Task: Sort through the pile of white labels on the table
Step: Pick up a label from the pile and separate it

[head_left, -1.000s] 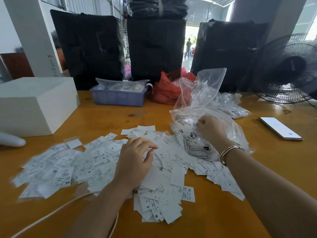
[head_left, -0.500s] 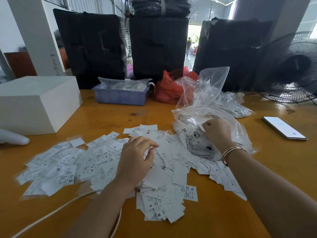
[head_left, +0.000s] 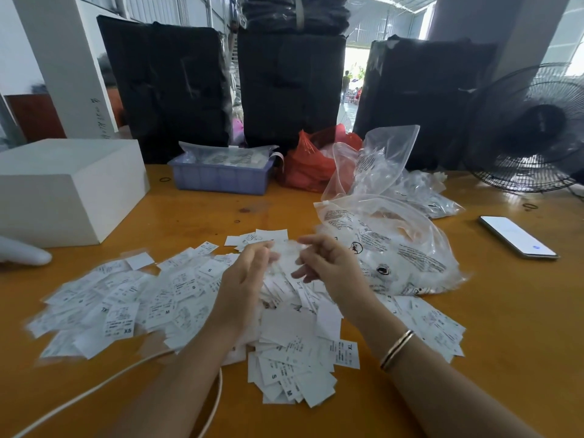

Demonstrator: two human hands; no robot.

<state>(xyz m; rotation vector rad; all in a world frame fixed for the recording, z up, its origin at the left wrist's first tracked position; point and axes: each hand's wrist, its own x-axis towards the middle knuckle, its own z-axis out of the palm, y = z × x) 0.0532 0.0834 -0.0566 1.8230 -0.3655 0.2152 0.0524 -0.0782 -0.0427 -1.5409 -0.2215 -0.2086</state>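
A wide pile of small white labels (head_left: 177, 295) printed with sizes such as S, M and XS is spread over the wooden table (head_left: 474, 343). Both hands are lifted a little above the middle of the pile, close together. My left hand (head_left: 243, 279) and my right hand (head_left: 328, 267) have curled fingers and pinch a blurred white label (head_left: 286, 249) between them. A clear printed plastic bag (head_left: 401, 248) lies right of my right hand, on the pile's edge.
A phone (head_left: 518, 237) lies at the right. At the left stands a white box (head_left: 63, 191); at the back, a blue tray (head_left: 221, 178), a red bag (head_left: 309, 165), black bundles (head_left: 170, 83) and a fan (head_left: 531, 131). A white cable (head_left: 94, 390) runs under my left forearm.
My left hand has lifted off the pile and my right hand has left the plastic bag. The two have met above the middle of the pile with a label between them.
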